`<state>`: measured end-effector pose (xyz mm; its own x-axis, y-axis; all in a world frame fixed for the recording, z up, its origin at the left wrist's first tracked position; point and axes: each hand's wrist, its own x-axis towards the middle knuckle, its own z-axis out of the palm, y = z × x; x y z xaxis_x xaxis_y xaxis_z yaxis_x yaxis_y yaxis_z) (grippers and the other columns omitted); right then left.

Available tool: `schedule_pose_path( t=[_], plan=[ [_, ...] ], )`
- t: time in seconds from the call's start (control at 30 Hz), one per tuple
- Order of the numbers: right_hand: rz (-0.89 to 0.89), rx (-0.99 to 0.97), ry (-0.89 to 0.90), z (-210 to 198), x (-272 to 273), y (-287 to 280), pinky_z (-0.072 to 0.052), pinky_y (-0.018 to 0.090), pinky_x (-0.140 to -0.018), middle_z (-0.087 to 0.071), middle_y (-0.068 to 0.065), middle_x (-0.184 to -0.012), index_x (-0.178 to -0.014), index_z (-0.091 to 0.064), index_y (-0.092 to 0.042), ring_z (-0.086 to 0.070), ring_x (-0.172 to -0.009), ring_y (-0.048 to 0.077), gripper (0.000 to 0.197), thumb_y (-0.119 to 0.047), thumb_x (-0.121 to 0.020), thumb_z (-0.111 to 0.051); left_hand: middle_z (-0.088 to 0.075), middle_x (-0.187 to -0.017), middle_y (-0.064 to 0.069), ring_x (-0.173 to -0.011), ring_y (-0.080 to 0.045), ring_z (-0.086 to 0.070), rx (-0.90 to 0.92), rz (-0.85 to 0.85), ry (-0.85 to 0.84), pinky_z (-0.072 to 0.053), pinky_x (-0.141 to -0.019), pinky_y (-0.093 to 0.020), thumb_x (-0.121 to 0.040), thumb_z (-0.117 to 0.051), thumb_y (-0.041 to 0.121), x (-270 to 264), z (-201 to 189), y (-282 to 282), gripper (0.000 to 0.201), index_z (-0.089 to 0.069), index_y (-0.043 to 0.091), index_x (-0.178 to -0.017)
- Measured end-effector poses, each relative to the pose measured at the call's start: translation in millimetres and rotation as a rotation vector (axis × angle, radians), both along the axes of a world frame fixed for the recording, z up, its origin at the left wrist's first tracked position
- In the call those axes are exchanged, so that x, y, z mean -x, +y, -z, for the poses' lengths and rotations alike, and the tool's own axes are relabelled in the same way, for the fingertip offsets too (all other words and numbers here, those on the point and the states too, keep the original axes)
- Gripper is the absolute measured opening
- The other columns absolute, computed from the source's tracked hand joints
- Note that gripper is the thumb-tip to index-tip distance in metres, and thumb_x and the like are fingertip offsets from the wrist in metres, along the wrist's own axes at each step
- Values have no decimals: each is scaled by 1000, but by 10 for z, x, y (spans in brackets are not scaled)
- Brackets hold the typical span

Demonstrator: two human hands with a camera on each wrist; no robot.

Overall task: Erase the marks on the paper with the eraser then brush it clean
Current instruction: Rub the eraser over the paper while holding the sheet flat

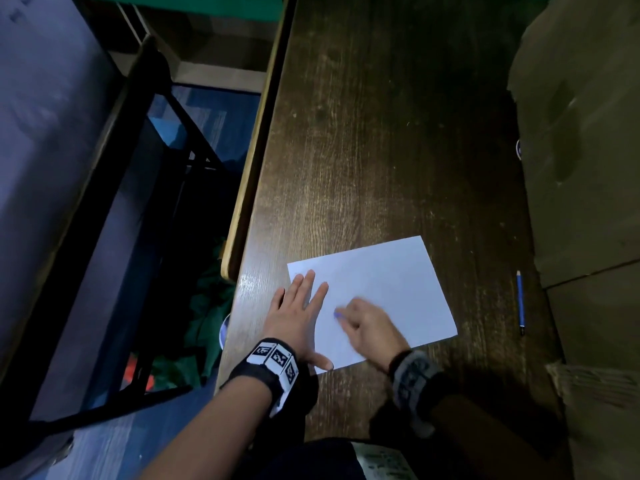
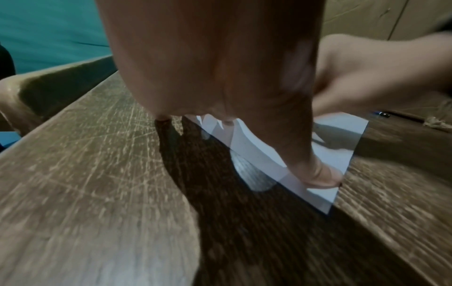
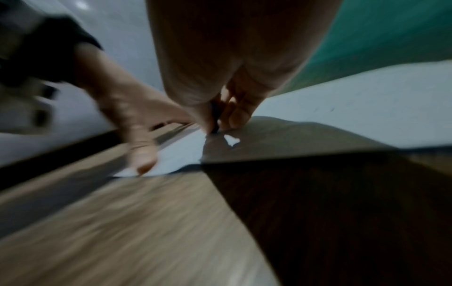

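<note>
Erasing under way: left hand [image 1: 298,317] spread flat on the paper [image 1: 391,285]; right hand [image 1: 370,329] pinches the eraser [image 1: 336,315] mid-sheet; brushing remains.

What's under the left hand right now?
The left hand lies flat with fingers spread on the paper's left edge, its little finger on the bare table. Any marks beneath the palm are covered.

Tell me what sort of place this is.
Probably a home desk or study corner: a worn wooden table holding paper and a blue pencil, cardboard boxes alongside.
</note>
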<state>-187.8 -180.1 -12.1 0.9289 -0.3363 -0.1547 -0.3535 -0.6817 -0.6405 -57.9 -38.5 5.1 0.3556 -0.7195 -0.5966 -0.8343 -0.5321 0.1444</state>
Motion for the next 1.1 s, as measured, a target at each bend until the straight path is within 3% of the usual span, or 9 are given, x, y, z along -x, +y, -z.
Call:
schedule_pose_path(
  t=[0.13,0.3,0.43,0.5,0.67,0.8,0.87,1.03,1.1],
  plan=[
    [343,43,-44,142,-117,-72,-53,36,-75,-58,-2,-83,-99,-70,-13,-59,-75,16,23,-31,-98,-57,42,-159,-5,-150,-25,32,-5,4,-2,7,-125,-49,-57,-69,89,-7,18,24,152,28,26,-156],
    [-176,-48,36,7,168,364,-48,34,-68,-49,-5,-82,-95,-64,-12,-51,-71,16,37,-40,-100,-40,42,-158,-6,-151,-26,30,3,7,-20,8,-125,-48,-60,-70,87,-3,24,9,151,28,24,-156],
    [259,89,-33,96,-228,-259,-52,35,-78,-60,0,-87,-101,-71,-11,-60,-80,19,23,-27,-98,-56,41,-159,-6,-150,-26,32,-13,22,-15,7,-125,-49,-55,-68,91,-11,23,11,154,28,25,-156],
    [308,51,-44,126,-162,-171,-51,34,-76,-56,-3,-82,-96,-69,-12,-56,-76,15,22,-28,-99,-54,41,-159,-6,-150,-26,32,-15,20,-8,7,-125,-49,-55,-68,91,-9,22,22,154,28,25,-156],
    [-225,-19,-4,-48,213,214,-49,34,-65,-50,-2,-80,-91,-62,-13,-50,-69,17,25,-30,-100,-47,43,-158,-6,-150,-26,32,2,20,-15,8,-125,-49,-57,-67,91,-18,31,20,153,30,25,-155],
    [315,81,-5,64,-167,-322,-54,38,-80,-59,2,-88,-105,-71,-14,-60,-81,18,21,-27,-98,-56,42,-159,-7,-150,-27,32,1,28,-14,8,-125,-48,-56,-65,92,-18,16,24,153,29,25,-155],
    [386,88,3,95,-166,-122,-54,38,-79,-58,0,-87,-102,-69,-13,-60,-79,18,22,-28,-100,-53,42,-158,-7,-150,-27,32,4,25,-8,8,-125,-48,-56,-66,92,-17,16,32,153,29,25,-156],
    [-131,-51,2,-3,308,517,-49,29,-62,-50,-5,-84,-95,-64,-20,-53,-70,14,17,-29,-98,-51,43,-158,-7,-151,-27,30,25,25,-21,9,-125,-48,-61,-68,89,-8,23,39,151,29,23,-156],
    [-32,-62,-46,91,370,336,-52,31,-63,-53,-7,-83,-98,-69,-23,-54,-69,10,11,-24,-95,-58,42,-158,-7,-150,-26,31,33,31,-10,11,-124,-47,-60,-66,90,4,19,69,150,29,23,-156]
  ],
)
